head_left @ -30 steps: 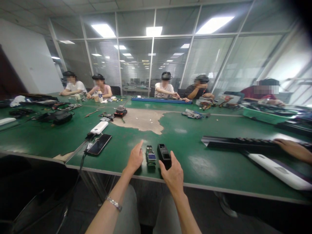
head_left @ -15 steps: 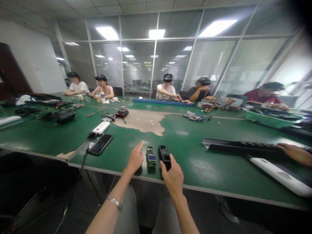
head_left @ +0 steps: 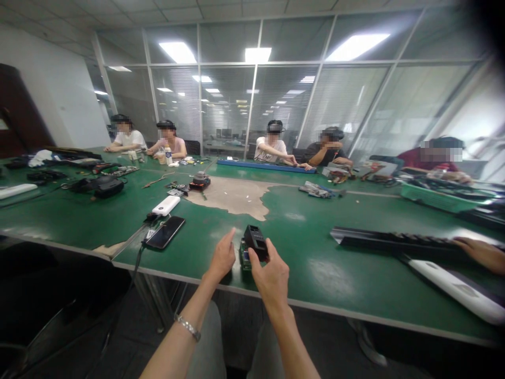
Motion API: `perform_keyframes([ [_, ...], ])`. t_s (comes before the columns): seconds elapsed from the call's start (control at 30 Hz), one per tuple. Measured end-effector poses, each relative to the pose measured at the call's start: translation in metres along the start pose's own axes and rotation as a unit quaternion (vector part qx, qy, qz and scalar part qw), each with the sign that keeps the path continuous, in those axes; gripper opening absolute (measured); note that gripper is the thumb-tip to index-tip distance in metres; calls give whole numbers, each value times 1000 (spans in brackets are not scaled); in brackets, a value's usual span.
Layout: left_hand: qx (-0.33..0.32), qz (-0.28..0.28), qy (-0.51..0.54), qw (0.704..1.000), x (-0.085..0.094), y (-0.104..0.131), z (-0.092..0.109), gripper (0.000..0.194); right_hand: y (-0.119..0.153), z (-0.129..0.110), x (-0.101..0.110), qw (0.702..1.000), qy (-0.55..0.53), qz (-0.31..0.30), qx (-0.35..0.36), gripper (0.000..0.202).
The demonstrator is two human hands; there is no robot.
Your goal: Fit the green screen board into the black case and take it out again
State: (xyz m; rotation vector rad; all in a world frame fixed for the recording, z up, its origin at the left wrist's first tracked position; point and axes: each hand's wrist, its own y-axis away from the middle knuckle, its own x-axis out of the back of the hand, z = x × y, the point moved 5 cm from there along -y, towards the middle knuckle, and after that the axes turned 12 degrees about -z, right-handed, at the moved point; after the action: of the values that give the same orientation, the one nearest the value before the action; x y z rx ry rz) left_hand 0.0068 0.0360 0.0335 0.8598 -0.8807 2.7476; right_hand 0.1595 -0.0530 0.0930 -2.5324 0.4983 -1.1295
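Note:
My right hand (head_left: 272,271) grips a black plastic housing (head_left: 256,239) with rectangular openings, thumb on one side and fingers on the other. The housing is tilted over a green circuit board (head_left: 245,259) and hides much of it. What shows of the board, a bit of its small screen included, lies near the front edge of the green table (head_left: 303,263). Just left of the board is my left hand (head_left: 221,259), its index finger stretched forward and nothing visible in its grasp. From this angle I cannot tell whether housing and board touch.
A phone (head_left: 166,232) and a white power bank (head_left: 166,206) with cables lie to the left. Farther right are a long black channel (head_left: 371,238), a white elongated device (head_left: 453,289) and another person's hand (head_left: 479,253). Several people sit across the table.
My right hand has lifted the black housing and carried it left over the circuit board. My left hand stays beside the board, nearly unmoved.

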Motion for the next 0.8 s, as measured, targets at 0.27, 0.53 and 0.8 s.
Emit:
perform_keyframes([
  [0.27,-17,-23,27,999,3,0,7,59,6,-9,-23,998,58,-34,3,62],
  [0.53,-17,-39,-4,999,2,-1,9,57,16,2,-32,998,59,-33,20,60],
  [0.8,13,-67,-5,998,1,-1,12,54,28,12,-40,998,35,-18,48,64],
])
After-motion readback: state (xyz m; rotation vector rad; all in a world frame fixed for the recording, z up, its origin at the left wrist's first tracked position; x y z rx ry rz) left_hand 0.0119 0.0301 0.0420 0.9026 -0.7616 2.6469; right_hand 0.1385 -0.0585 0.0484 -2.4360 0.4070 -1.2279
